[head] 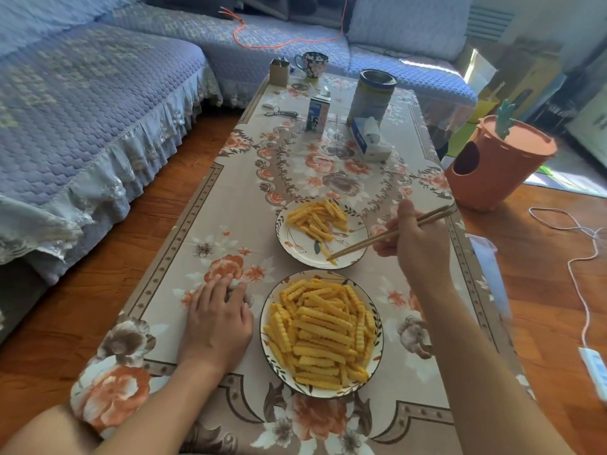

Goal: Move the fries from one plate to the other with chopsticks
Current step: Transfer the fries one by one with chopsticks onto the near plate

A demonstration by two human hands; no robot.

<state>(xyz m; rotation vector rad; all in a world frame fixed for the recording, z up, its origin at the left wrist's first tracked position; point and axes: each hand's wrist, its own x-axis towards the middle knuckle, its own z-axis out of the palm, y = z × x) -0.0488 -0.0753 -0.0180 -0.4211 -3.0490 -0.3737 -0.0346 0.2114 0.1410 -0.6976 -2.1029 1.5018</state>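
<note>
Fries (323, 336), crinkle-cut and yellow with ridged sides, lie heaped in the near plate (266, 343), a round pale dish with a dark rim and leaf pattern. A smaller pile sits at the back of the far plate (289, 239), leaving its near half bare. The right hand (415, 244) grips a pair of slim wooden chopsticks (387, 233), fingers curled round the shafts, so the tips slant down to the far plate's near edge, where a single fry (328, 254) lies at the tips; I cannot tell whether it is pinched or just set down. The left hand (218, 318) rests flat with relaxed fingers on the surface (230, 198) just left of the near plate, probably to steady the body while reaching. A smooth floral cloth covers the surface.
</note>
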